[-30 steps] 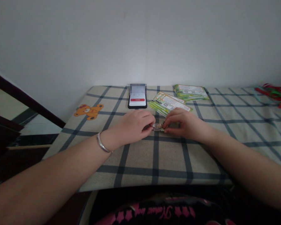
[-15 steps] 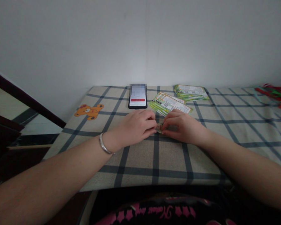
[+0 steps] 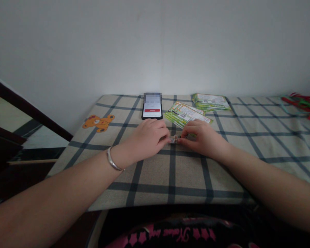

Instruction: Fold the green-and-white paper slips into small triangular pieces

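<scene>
Between my two hands is a small, pale, folded piece [image 3: 174,139], perhaps paper, with darker marks; it is too small to name surely. My left hand [image 3: 152,138], with a silver bangle on its wrist, pinches the left end of this piece between thumb and fingers. From the right, my right hand [image 3: 202,138] pinches the other end. Both hands are low over the checked tablecloth [image 3: 155,175]. Just beyond them lies a fanned set of green and white printed cards [image 3: 187,113], its near edge partly behind my right hand.
A phone [image 3: 152,109] with a lit screen lies beyond my left hand. A second stack of printed cards [image 3: 212,102] sits near the wall. An orange bear cutout [image 3: 98,123] is at the left, and red and green strips [image 3: 306,104] lie far right.
My left hand has shifted slightly left and away from my right hand, so more of the small piece shows between them. The cards and phone have stayed put.
</scene>
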`<state>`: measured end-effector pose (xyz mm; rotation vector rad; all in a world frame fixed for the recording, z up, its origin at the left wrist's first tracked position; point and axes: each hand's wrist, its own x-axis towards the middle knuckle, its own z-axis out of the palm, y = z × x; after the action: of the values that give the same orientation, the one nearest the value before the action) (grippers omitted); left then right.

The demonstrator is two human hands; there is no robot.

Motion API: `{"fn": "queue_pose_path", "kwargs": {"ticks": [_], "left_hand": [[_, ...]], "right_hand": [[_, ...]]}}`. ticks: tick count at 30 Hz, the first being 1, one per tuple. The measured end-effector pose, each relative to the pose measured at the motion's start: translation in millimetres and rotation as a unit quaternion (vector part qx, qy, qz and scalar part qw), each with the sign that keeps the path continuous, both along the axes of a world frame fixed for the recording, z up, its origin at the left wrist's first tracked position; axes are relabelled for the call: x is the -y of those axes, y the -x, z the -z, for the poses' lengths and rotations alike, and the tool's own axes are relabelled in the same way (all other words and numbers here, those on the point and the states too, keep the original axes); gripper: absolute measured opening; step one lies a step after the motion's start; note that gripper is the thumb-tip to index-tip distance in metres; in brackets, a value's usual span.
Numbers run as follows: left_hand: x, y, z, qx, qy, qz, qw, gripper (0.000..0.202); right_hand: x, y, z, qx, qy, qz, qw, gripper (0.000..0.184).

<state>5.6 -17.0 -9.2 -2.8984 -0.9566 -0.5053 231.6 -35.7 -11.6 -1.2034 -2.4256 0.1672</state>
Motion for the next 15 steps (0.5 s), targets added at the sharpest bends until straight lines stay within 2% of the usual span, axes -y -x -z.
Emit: {"fn": "queue_pose_path", "kwargs": {"ticks": [4, 8, 15], "left_hand": [[-4.1, -0.3, 4.0, 0.019, 0.035, -0.001, 0.999, 0.018], [-5.2, -1.0, 5.6, 0.018, 0.018, -0.014, 1.000, 0.023], [-4.2, -3.5, 7.7, 0.018, 0.002, -0.044, 0.999, 0.028]], "right_hand": [[-2.9, 2.0, 2.7, -0.006, -0.002, 0.024, 1.000, 0.019], [-6.3, 3.5, 5.6, -0.007, 0.017, 0.045, 0.999, 0.018], [-6.7, 5.8, 6.8, 0.038, -0.003, 0.072, 0.997, 0.022]]}}
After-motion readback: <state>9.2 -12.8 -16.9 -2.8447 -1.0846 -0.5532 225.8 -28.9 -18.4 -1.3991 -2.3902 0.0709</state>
